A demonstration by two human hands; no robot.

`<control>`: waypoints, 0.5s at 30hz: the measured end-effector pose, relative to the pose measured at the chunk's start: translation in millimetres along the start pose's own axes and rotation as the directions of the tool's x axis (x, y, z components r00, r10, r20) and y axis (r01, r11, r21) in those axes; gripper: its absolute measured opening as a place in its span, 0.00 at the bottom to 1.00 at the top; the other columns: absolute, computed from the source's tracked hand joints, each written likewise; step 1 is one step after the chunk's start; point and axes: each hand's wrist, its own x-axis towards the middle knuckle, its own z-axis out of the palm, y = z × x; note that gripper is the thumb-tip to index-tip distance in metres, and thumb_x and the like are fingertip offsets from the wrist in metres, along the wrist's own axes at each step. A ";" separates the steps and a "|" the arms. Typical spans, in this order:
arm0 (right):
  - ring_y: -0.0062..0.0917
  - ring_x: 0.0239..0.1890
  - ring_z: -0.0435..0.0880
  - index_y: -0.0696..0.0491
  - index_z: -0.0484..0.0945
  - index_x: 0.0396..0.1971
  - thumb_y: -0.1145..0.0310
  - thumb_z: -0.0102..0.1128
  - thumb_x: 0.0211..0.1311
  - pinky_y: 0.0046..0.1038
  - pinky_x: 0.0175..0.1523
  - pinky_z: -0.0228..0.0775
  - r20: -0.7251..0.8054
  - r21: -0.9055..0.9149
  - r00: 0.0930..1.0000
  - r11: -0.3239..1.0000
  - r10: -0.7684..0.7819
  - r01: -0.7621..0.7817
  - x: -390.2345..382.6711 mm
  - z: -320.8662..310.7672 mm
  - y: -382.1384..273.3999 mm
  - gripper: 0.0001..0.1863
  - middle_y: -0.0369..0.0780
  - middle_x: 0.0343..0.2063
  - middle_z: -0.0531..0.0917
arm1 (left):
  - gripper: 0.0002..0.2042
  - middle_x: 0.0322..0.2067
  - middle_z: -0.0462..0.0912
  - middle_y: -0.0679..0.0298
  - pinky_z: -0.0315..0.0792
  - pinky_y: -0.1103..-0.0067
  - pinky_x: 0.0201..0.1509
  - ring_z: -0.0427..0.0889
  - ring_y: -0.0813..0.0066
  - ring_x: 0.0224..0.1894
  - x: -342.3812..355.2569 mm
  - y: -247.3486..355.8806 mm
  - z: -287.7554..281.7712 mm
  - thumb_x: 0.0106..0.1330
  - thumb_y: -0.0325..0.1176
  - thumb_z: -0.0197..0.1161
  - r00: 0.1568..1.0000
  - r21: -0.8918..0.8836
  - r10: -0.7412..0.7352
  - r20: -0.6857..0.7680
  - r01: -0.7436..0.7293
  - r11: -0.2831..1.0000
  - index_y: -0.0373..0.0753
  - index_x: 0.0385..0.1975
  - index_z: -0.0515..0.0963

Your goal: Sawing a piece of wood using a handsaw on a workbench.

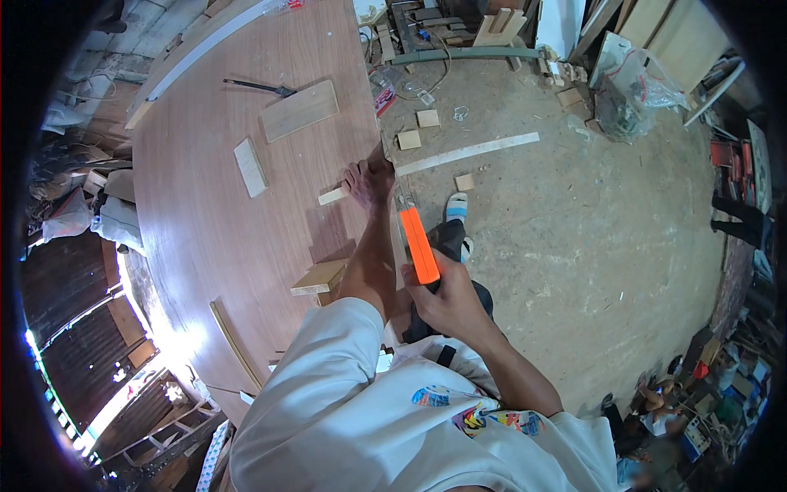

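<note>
A narrow pale wooden strip [467,153] lies across the edge of the wooden tabletop [205,213], its longer part sticking out over the floor to the right. My left hand [370,182] is closed over the strip at that edge and presses it to the top; a short end shows left of my fingers. Just right of the edge, my right hand [449,299] grips an orange-and-black handle of what looks like a hand saw [419,246]. Its front metal end is close to the strip below my left hand; the blade hardly shows, and contact cannot be made out.
On the tabletop lie a flat board [301,111], a black slim tool [261,87], a small wood piece [250,167] and a wooden block [320,279]. Offcuts [428,118] lie on the concrete floor. A clear plastic bag [635,98] stands at the far right.
</note>
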 end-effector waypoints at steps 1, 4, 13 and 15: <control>0.17 0.25 0.68 0.61 0.72 0.32 0.71 0.55 0.65 0.25 0.31 0.64 0.005 0.005 1.000 1.000 -0.002 0.002 0.9 1.0 -2.4 0.08 0.37 0.20 0.73 | 0.17 0.31 0.72 0.61 0.62 0.65 0.44 0.72 0.60 0.40 -0.1 -3.2 -0.8 0.48 0.50 0.65 1.000 0.012 -0.005 0.017 0.005 1.000 0.43 0.26 0.76; 0.17 0.26 0.69 0.60 0.72 0.32 0.71 0.55 0.64 0.25 0.32 0.64 0.047 0.015 0.991 0.992 0.123 -0.124 3.7 -3.3 -6.1 0.07 0.37 0.21 0.73 | 0.17 0.31 0.72 0.61 0.62 0.65 0.44 0.72 0.60 0.40 -0.9 4.2 -0.5 0.48 0.50 0.65 1.000 -0.031 0.024 0.007 -0.024 0.999 0.43 0.26 0.75; 0.16 0.25 0.69 0.60 0.72 0.32 0.72 0.54 0.65 0.22 0.32 0.64 0.033 0.008 0.998 0.998 0.056 -0.057 10.0 -1.1 4.5 0.06 0.35 0.21 0.72 | 0.16 0.30 0.72 0.61 0.62 0.66 0.43 0.72 0.60 0.39 -4.5 -13.5 12.1 0.48 0.50 0.65 0.998 -0.036 0.047 -0.033 -0.048 0.998 0.43 0.25 0.75; 0.15 0.26 0.70 0.60 0.73 0.32 0.73 0.54 0.64 0.23 0.33 0.65 0.018 0.070 0.999 0.996 0.048 -0.049 0.8 -0.4 -2.6 0.06 0.34 0.21 0.73 | 0.16 0.30 0.72 0.61 0.62 0.66 0.43 0.72 0.60 0.39 -5.8 -16.6 12.5 0.48 0.50 0.65 0.998 -0.035 0.056 -0.028 -0.057 0.998 0.43 0.25 0.75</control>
